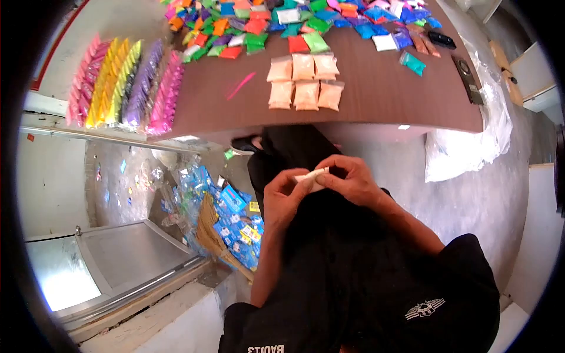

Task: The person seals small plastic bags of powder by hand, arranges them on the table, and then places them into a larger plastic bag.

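Head view; the clock face is centred on the hands, with twelve o'clock at the top. A small, cream-coloured, packet-like piece [318,173] is pinched at the centre between the fingertips of the left hand [284,195] and the right hand [354,183], which are held close together above the black-clothed lap; most of the piece is covered by the fingers. At twelve o'clock, on a brown, wood-patterned table [218,112], six pale peach, pillow-shaped plastic packets [305,87] are arranged in two rows of three. Beyond them, also toward twelve, a heap of multicoloured plastic packets [256,26] is spread. A single teal plastic packet [414,63] is set apart at one o'clock, and a dark, oblong, flat object [468,79] is seen at two. At ten o'clock, long bundles of pink, yellow and purple packets [141,88] are laid side by side. At eight o'clock, a straw-coloured broom [209,229] is rested against blue printed plastic wrappers [235,203].
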Motion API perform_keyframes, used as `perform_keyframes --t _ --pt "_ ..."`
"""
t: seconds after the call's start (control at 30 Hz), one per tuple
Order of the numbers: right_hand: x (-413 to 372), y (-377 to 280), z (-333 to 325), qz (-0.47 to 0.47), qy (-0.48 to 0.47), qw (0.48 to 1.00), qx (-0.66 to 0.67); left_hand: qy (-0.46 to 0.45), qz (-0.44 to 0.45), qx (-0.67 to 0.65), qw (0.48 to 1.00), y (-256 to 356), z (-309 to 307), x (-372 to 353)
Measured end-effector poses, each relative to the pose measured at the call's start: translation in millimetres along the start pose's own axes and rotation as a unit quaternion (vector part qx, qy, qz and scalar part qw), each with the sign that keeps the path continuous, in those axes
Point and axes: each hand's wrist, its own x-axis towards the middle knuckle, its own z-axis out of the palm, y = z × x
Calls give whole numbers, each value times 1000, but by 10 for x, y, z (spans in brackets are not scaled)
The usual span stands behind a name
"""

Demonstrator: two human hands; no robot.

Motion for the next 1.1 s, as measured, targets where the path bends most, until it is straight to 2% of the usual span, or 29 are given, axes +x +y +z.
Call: perform_keyframes --t 0.17,0.23,0.4,0.53,0.63,0.73,0.77,0.83,1.0,1.1 --pt "-28 -153 -25 -17 12 999 -36 14 18 44 999 -9 66 48" --pt "-96 -94 -61 0 27 999 23 1 24 62 998 -11 128 87" --pt "-275 117 -251 1 90 996 5 -98 -6 29 995 -78 272 204" --pt "-334 77 -351 -5 130 991 29 -142 0 77 987 86 435 224" --pt "-382 -21 -395 28 105 992 68 -152 14 102 983 110 475 258" --pt "-381 25 -434 32 93 994 49 -159 36 80 983 183 519 272" --pt "-377 40 -442 44 76 995 42 -153 37 122 980 234 522 247" --pt "-382 61 -450 40 78 995 45 -146 40 165 975 291 535 214" --pt "-402 4 -372 24 88 994 56 -146 8 88 985 234 489 210" --pt "-420 -58 -331 28 123 989 76 -144 1 114 983 276 493 205"
